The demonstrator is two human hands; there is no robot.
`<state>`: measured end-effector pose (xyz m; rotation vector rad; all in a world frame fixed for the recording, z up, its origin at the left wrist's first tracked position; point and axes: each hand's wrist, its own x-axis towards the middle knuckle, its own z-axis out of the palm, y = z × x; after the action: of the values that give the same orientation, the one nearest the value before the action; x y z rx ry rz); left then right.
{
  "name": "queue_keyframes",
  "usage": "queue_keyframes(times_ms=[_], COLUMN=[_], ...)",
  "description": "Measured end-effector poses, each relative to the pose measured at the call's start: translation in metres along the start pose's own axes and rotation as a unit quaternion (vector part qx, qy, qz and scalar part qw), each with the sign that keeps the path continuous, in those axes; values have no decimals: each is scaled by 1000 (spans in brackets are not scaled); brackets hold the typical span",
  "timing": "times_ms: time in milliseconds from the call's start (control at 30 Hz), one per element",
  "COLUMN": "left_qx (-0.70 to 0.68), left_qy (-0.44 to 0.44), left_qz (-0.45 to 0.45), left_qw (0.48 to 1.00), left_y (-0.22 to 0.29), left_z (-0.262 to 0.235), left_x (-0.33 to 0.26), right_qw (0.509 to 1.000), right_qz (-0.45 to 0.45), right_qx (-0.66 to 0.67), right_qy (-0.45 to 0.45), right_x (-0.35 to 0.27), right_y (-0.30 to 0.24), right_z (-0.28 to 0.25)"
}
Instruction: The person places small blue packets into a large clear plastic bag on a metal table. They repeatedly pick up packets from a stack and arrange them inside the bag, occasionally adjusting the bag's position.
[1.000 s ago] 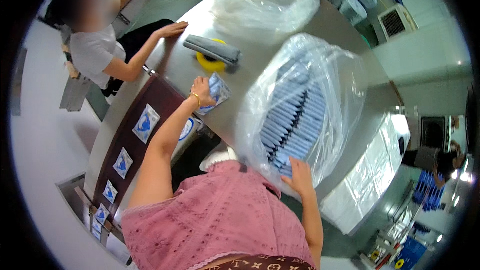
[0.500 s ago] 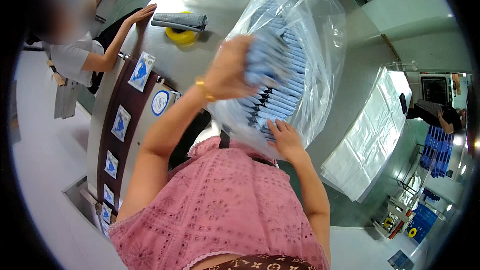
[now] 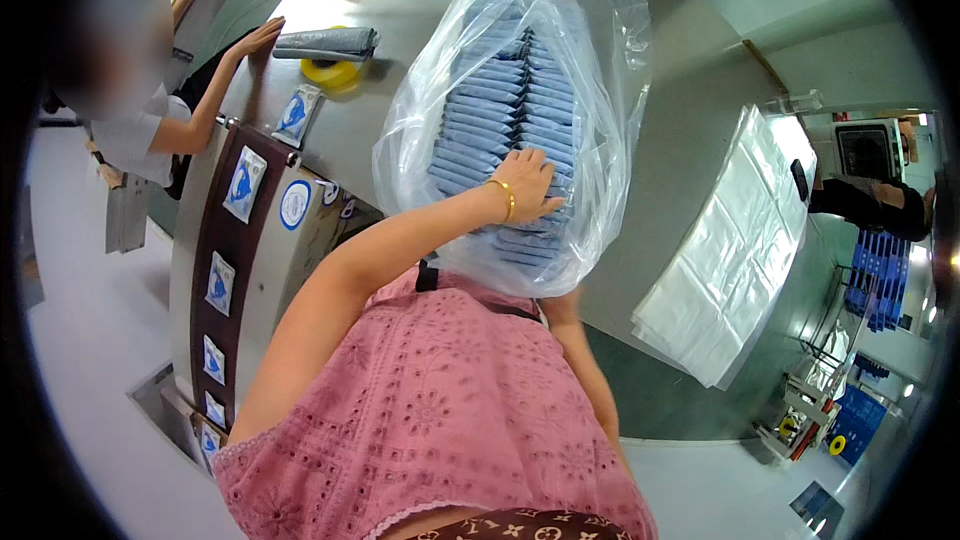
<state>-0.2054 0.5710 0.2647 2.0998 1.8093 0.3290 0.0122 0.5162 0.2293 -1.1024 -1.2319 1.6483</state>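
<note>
Blue packets (image 3: 482, 132) fill the bag (image 3: 610, 155) on the worktop (image 3: 695, 130), rows running away lengthwise; the left hand (image 3: 525, 180) lies loosely open on their near half, gripping nothing visible; the right hand, hidden, cannot be judged.

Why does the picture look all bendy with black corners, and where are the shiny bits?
In the head view, the wide fisheye lens bends straight edges, so the conveyor belt curves, and the corners go black; also in the head view, bright glare whitens the table near the top, and light glints off the clear bag and plastic sheets.
</note>
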Motion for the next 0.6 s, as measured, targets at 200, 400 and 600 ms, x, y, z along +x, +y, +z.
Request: queue_keyframes(times_ms=[200,400,600], left_qx=[30,39,98], left_qy=[-7,21,-25], left_qz=[26,43,39], left_qw=[999,998,994], left_y=[10,17,19], left_z=[11,13,39], left_x=[-8,-12,5], right_qw=[946,967,899], right_qz=[263,-119,-205], right_qx=[171,-96,-308], right_qy=[-82,204,-235], right_x=[2,72,93], right_y=[0,-74,-116], right_z=[7,-29,103])
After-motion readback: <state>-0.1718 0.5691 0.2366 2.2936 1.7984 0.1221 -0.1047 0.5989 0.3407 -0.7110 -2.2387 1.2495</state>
